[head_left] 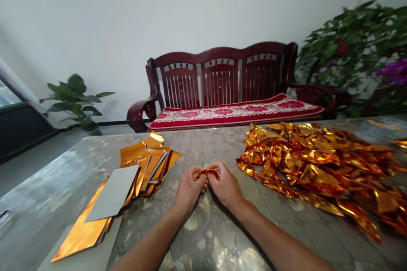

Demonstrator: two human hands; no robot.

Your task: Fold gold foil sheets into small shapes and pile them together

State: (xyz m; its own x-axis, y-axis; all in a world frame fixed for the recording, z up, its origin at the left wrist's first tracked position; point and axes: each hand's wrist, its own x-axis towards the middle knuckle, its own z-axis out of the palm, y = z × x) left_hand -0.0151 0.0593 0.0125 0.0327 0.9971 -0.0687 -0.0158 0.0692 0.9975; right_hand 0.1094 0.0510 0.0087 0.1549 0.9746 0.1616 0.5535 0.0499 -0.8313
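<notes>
Over the middle of the table, my left hand and my right hand meet around one small piece of folded gold foil paper. Each hand pinches an end of it between thumb and fingers, and its top edge curves up between them. The lower part of the piece is hidden by my fingers. To the left lies a loose stack of flat gold foil sheets, with a grey-backed sheet on top. On the right spreads a big heap of folded gold foil pieces, shiny and pointed.
The table has a grey patterned cover. Behind it stands a dark red wooden bench with a red floral cushion. A potted plant is at the left, and leafy plants with purple flowers are at the right.
</notes>
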